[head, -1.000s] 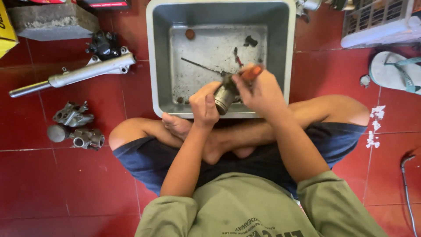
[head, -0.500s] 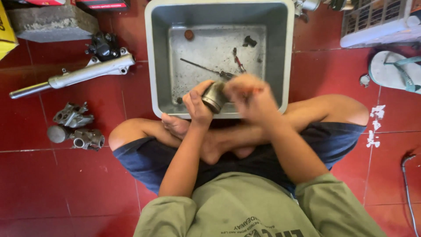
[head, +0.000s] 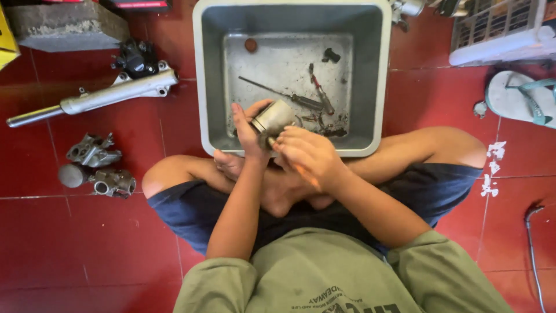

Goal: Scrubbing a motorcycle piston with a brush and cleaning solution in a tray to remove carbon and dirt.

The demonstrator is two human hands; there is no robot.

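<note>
Over the near rim of a grey plastic tub (head: 202, 87), both hands meet in front of the person's crossed legs. Left hand (head: 246, 130) rises from a nearly straight forearm, fingers pointing up and away from the body, thumb and fingers wrapped on a short metal cylinder (head: 273, 117) that is open at one end and tilted toward the right hand. Right hand (head: 310, 153) comes in from a bent elbow, knuckles up, its fingertips pressed against the lower end of the cylinder; a thin orange streak shows along its side, and whether it grips a small tool there cannot be told. So the left hand is clamped on the cylinder and the right is closed against it, the two hands touching.

That cylinder sits just above the tub's near edge, between the hands, clear of the tub floor. Inside the tub lie a long thin rod (head: 266, 88), a screwdriver with a red handle (head: 319, 93), a small black piece (head: 331, 55) and a round brown disc (head: 250, 44).

On the red tile floor (head: 69, 243) to the left lie a long metal tube (head: 98, 98) and a cluster of grey cast metal parts (head: 95, 165), well apart from the hands. A sandal (head: 521, 98) lies at the far right.
</note>
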